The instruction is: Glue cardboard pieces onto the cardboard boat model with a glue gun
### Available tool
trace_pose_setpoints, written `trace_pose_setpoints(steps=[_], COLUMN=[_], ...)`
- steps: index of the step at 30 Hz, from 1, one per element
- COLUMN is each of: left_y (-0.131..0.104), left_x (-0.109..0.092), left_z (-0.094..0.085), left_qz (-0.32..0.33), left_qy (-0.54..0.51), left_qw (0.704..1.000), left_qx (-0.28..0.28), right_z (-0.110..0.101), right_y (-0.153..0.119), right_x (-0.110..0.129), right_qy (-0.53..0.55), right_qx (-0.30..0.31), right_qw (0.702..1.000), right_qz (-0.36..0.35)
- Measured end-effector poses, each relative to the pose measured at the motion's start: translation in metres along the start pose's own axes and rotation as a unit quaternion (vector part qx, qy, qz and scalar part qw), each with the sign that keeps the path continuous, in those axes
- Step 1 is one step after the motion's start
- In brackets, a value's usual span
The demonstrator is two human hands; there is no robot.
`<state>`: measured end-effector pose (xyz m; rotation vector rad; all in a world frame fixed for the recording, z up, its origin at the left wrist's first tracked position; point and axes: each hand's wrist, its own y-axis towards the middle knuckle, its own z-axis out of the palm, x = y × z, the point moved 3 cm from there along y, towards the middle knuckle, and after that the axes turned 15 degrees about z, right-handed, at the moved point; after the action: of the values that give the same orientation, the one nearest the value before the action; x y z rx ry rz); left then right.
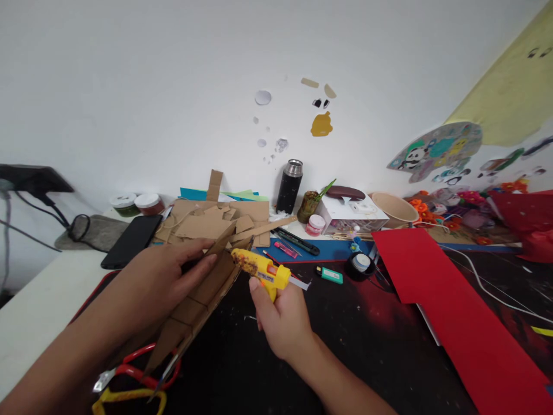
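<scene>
Glue gun [259,268], yellow, in right hand [285,320], fingers wrapped round handle, translucent stick poking out the back. Nozzle points left at folded cardboard piece [203,288]; contact unclear. Left hand [162,276] grips that piece by its left side, thumb and forefinger along the edge, other fingers hidden. Piece is tilted over black work surface [345,351], between the hands. Red-handled tool [147,380] and yellow handle [133,395] below left hand. Cardboard scraps [196,225] behind, phone [132,242] left, green lighter [332,275] and red sheet [449,305] right.
</scene>
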<state>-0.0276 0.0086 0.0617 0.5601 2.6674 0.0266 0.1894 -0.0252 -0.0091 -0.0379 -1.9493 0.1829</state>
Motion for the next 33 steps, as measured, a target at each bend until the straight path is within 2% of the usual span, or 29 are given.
trace_pose_setpoints(steps=[8, 15, 20, 33], left_y=[-0.0001, -0.0007, 0.0006, 0.0011], left_x=[0.0031, 0.0059, 0.0027, -0.0014], left_z=[0.0024, 0.0034, 0.0009, -0.0011], left_qz=[-0.013, 0.0, 0.027, 0.022], left_qy=[0.003, -0.007, -0.029, -0.03], left_qw=[1.0, 1.0, 0.999, 0.999], left_qx=[0.004, -0.01, -0.016, -0.014], right_z=[0.0022, 0.0009, 0.0005, 0.001], right_y=[0.0016, 0.0013, 0.0001, -0.0001], right_x=[-0.0033, -0.0026, -0.0013, -0.0022], right_qy=[0.009, 0.014, 0.006, -0.006], right_qx=[-0.002, -0.003, -0.003, -0.004], right_qw=[1.0, 1.0, 1.0, 1.0], right_qz=[0.006, 0.005, 0.012, 0.015])
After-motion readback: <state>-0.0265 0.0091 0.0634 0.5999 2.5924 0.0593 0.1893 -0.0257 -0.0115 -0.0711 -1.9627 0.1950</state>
